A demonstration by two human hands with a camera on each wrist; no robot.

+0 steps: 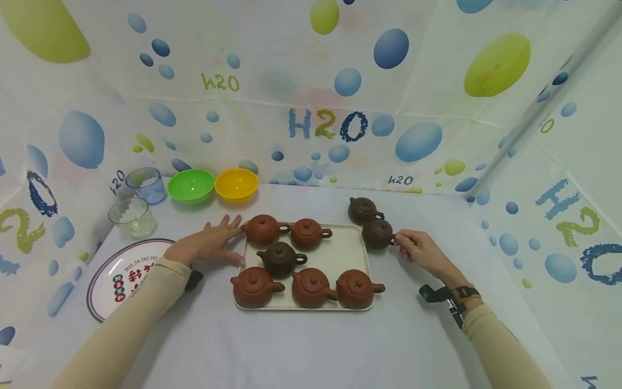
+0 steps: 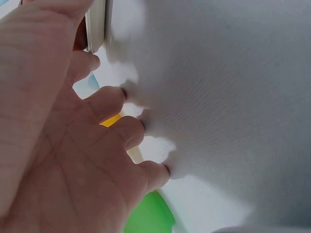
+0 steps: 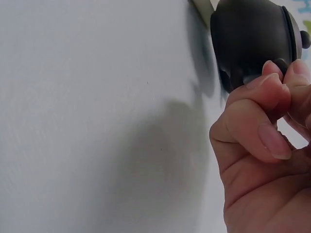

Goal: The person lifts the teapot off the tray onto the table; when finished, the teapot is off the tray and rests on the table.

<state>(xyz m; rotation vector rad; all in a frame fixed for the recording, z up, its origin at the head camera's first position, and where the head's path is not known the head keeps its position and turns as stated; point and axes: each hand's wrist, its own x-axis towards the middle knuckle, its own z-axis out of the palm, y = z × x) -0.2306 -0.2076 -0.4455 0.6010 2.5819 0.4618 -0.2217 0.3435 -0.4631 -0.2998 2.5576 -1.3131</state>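
A white cloth is covering the desk, and sheets printed with blue and green bubbles and "H2O" lettering are walling it in on three sides. A cream tray is sitting near the middle of the desk, carrying six clay teapots: five reddish ones and one dark brown one at its centre. Two more dark brown teapots are standing off the tray near its far right corner, making eight in all. Along the desk's far left edge two bowls are resting, a green bowl and a yellow bowl, beside two clear glass cups. One printed plate is lying near the left edge.

The left hand is lying flat with fingers spread on the cloth, its fingertips at the tray's left rim, holding nothing. The right hand is pinching the handle of the nearer dark teapot, which is standing just beside the tray's right rim.
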